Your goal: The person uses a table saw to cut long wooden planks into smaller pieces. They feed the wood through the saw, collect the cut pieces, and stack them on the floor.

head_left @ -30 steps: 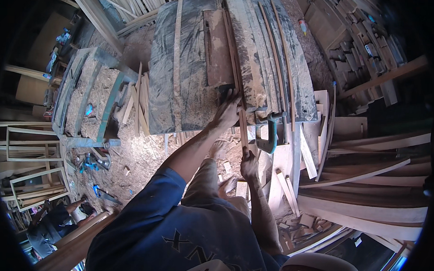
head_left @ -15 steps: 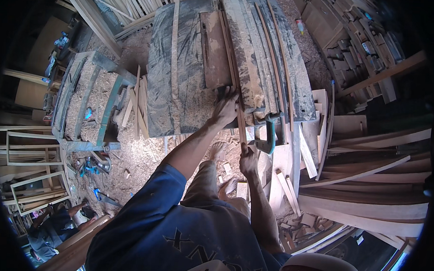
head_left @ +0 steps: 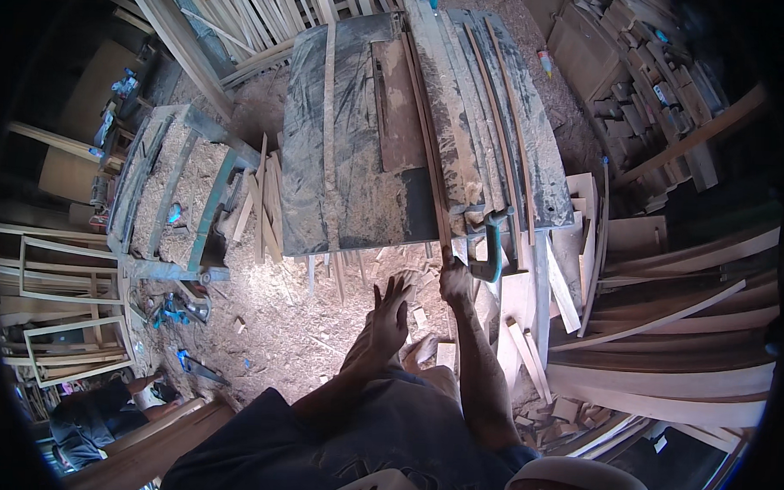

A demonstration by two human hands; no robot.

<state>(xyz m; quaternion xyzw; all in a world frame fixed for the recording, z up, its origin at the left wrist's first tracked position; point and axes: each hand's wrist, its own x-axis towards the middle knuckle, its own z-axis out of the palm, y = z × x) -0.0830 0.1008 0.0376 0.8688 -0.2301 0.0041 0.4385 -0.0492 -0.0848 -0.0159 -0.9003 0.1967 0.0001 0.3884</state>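
Observation:
A long, thin wooden strip (head_left: 432, 164) lies along the dusty saw table (head_left: 302, 212), against the left side of a long wooden fence (head_left: 455, 118). Its near end reaches past the table's front edge, where my right hand (head_left: 457, 284) is closed around it. My left hand (head_left: 388, 321) is off the table, raised in front of my body with its fingers stretched out and nothing in them. A green clamp (head_left: 494, 249) grips the near end of the fence, just right of my right hand. A brown plate (head_left: 403, 107) is set in the tabletop beside the strip.
Two loose thin strips (head_left: 506, 128) lie on the table's right side. A low metal frame (head_left: 208, 200) stands at left. Stacked curved boards (head_left: 664, 375) fill the right. Sawdust and offcuts cover the floor (head_left: 294, 328). Another person (head_left: 88, 420) is at lower left.
My left hand has left the strip and drawn back toward my body, its fingers opening out. The right hand keeps its hold near the table's edge. The view has shifted slightly.

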